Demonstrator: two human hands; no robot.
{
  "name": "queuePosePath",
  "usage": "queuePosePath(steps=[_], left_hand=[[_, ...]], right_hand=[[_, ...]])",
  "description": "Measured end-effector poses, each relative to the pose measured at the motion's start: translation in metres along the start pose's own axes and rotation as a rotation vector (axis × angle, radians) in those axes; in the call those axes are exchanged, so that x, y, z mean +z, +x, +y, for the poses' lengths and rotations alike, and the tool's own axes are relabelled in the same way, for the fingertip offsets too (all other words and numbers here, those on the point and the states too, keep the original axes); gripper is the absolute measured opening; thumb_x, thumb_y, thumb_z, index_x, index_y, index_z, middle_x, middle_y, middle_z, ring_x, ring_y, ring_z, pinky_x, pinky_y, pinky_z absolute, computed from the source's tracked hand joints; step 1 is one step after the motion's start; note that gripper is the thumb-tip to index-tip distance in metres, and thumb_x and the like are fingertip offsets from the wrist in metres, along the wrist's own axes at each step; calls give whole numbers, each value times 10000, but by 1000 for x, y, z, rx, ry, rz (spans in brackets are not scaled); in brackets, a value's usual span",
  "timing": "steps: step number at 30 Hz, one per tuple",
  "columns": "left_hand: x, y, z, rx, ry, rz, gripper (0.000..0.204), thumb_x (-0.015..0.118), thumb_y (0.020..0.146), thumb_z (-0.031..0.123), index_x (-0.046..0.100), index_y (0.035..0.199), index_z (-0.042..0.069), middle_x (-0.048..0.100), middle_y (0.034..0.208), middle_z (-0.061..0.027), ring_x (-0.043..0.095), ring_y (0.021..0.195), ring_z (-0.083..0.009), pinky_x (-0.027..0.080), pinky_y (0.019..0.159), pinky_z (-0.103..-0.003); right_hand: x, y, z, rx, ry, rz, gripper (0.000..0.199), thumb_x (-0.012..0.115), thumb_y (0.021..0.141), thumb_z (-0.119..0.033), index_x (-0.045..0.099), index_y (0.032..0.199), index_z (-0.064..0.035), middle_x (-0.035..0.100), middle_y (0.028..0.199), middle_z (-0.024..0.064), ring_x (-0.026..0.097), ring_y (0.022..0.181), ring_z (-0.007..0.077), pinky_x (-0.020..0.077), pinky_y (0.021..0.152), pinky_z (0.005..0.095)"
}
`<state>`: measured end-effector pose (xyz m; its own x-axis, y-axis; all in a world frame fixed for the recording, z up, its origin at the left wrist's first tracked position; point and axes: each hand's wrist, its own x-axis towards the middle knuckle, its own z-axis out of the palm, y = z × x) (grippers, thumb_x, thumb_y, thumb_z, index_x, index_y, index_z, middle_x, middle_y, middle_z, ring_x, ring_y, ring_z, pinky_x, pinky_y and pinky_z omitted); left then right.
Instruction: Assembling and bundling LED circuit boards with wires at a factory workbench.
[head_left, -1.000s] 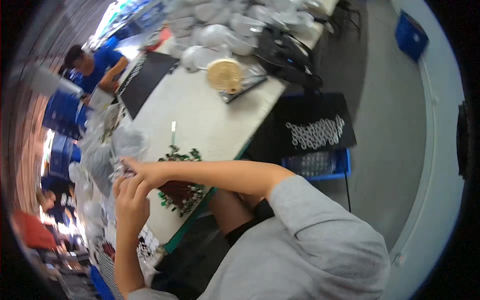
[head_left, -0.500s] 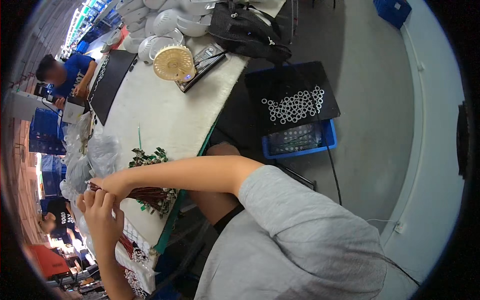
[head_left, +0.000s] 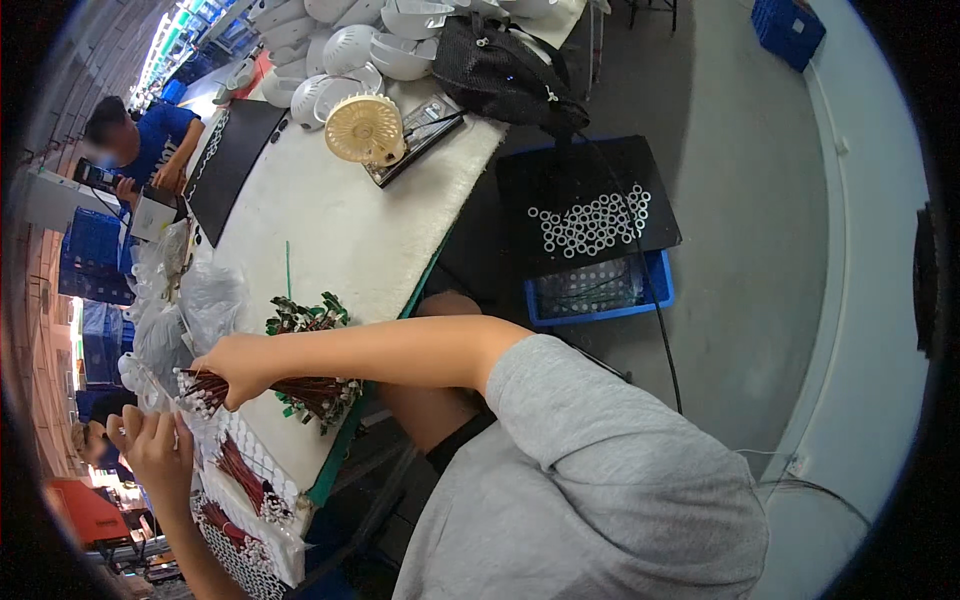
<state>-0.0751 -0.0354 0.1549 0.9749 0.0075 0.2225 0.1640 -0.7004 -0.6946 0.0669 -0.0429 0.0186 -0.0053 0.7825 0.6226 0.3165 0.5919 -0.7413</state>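
Note:
My right hand point(head_left: 243, 368) is wrapped round a bundle of dark red wires point(head_left: 207, 389) whose white tips stick out beyond the fingers. Under my right forearm the dark red strands continue to small green circuit boards point(head_left: 308, 314) on the table. To the lower left, my left hand point(head_left: 158, 445) is raised apart from the bundle with its fingers curled. Whatever it may pinch is too small to make out. Near my left forearm, another bundle of red wires point(head_left: 245, 468) lies on a white padded sheet point(head_left: 283, 470).
Clear plastic bags point(head_left: 212, 298) lie beyond my hands. A cream fan point(head_left: 364, 129), white plastic shells point(head_left: 402, 55) and a black bag point(head_left: 503, 75) occupy the far table. White rings point(head_left: 598, 222) lie on a black board above a blue crate point(head_left: 665, 275). A co-worker point(head_left: 160, 140) sits across.
My left hand has moved away from my right hand, down and left. The white wire tips in my right hand now show. The view has shifted slightly.

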Motion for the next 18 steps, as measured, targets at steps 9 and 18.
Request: queuePosePath(steps=[9, 18], left_hand=[[19, -7, -11, -200, 28, 0, 228, 579, 691, 176, 588, 918, 160, 485, 662, 9, 458, 750, -167, 229, 859, -392], [39, -13, -18, -282, -162, -69, 221, 567, 671, 153, 625, 884, 166, 567, 653, 40, 470, 730, -138, 240, 824, -387]], right_hand=[[-9, -4, -9, 11, -53, -86, 474, 587, 583, -69, 415, 1011, 45, 543, 719, 210, 542, 682, 340, 430, 612, 377], [-6, -4, -24, 46, -54, -253, 800, 591, 612, -65, 171, 1289, -128, 551, 718, 175, 532, 646, 336, 417, 617, 352]])
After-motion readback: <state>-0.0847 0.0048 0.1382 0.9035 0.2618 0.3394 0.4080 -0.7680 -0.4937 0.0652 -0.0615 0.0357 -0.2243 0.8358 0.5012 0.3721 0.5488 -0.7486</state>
